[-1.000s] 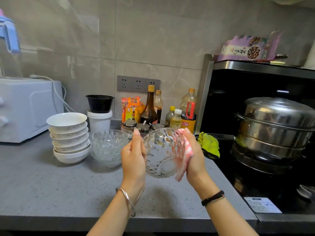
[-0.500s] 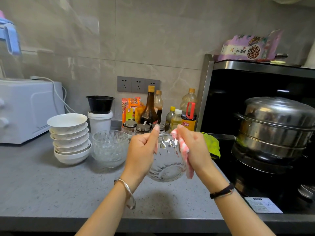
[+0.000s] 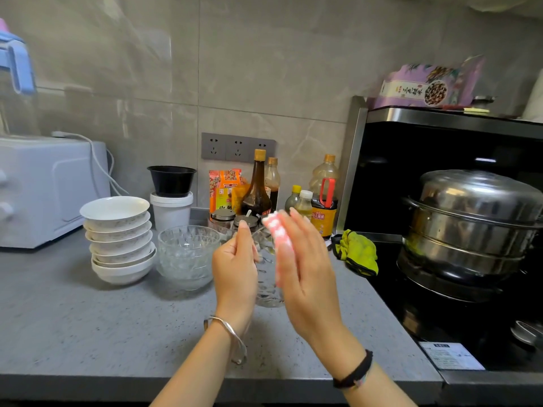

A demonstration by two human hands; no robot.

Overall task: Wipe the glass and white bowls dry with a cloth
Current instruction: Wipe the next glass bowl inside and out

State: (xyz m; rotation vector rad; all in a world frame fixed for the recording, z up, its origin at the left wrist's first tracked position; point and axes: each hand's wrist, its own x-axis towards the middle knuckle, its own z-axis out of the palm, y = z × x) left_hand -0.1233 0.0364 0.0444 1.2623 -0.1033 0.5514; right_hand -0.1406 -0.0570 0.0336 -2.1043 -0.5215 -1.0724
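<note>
A cut-glass bowl (image 3: 269,289) is held edge-on above the counter between my two hands. My left hand (image 3: 235,271) grips its rim, fingers curled. My right hand (image 3: 305,274) presses a pink-and-white cloth (image 3: 279,242) flat against the bowl's other side with straight fingers. Most of the bowl is hidden between the hands. A stack of glass bowls (image 3: 188,254) stands on the counter just left of my left hand. Further left is a stack of several white bowls (image 3: 117,239).
Sauce bottles (image 3: 258,189) and jars line the wall behind the hands. A yellow-green cloth (image 3: 357,254) lies at the stove's edge. A steel steamer pot (image 3: 476,224) sits on the black stove at right. A white appliance (image 3: 44,189) stands at left on the grey counter (image 3: 88,324).
The glass bowl has been turned from facing me to edge-on. My right hand with the cloth has slid up over the bowl and flattened; both hands have drawn closer together.
</note>
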